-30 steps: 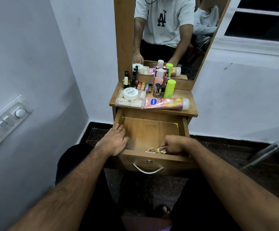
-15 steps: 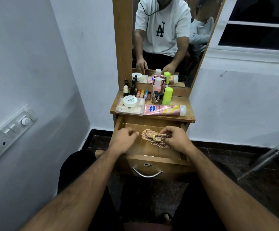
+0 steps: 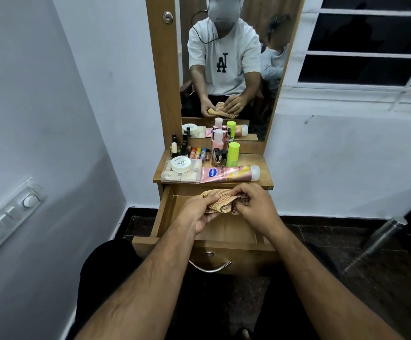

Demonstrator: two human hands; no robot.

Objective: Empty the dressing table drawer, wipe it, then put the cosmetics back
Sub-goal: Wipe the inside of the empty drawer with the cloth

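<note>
1. A checked cloth is held crumpled above the open drawer, its long axis running across from the left hand to the right hand.
2. The cloth is pinched by curled fingers of both hands.
3. The cosmetics lie on the worktop beyond the hands; a pink tube lies crosswise, cap rightward.
4. Half a second ago the cloth was gripped by the right hand alone.

Bare forearms — white short-sleeved tee, black letter logo, dark trousers.
</note>
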